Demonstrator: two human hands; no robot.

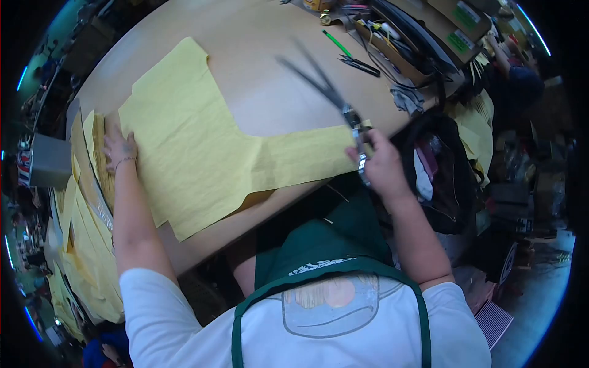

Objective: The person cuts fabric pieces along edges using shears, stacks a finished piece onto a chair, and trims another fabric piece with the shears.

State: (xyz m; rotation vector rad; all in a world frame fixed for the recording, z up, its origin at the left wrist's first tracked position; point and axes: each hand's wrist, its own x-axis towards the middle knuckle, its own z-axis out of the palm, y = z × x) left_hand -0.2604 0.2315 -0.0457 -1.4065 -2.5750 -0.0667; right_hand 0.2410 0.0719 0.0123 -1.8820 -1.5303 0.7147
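A large cut piece of yellow fabric (184, 116) lies spread on the table, with a long strip reaching right toward my body. My right hand (383, 162) is closed round the handles of a pair of scissors (348, 113) at the strip's right end. The scissors' blades are parted, blurred and point up and left over the table. My left hand (119, 147) rests flat with fingers spread at the fabric's left edge, beside a folded yellow stack (98, 147). Whether it presses on the fabric itself, I cannot tell.
A green pen (335, 44) and black thread snips (360, 65) lie on the far part of the table (264, 37). Beyond them stands a cardboard tray (392, 49) of small tools. An open black bag (442, 178) sits at the right. More yellow fabric (92, 264) hangs at the left.
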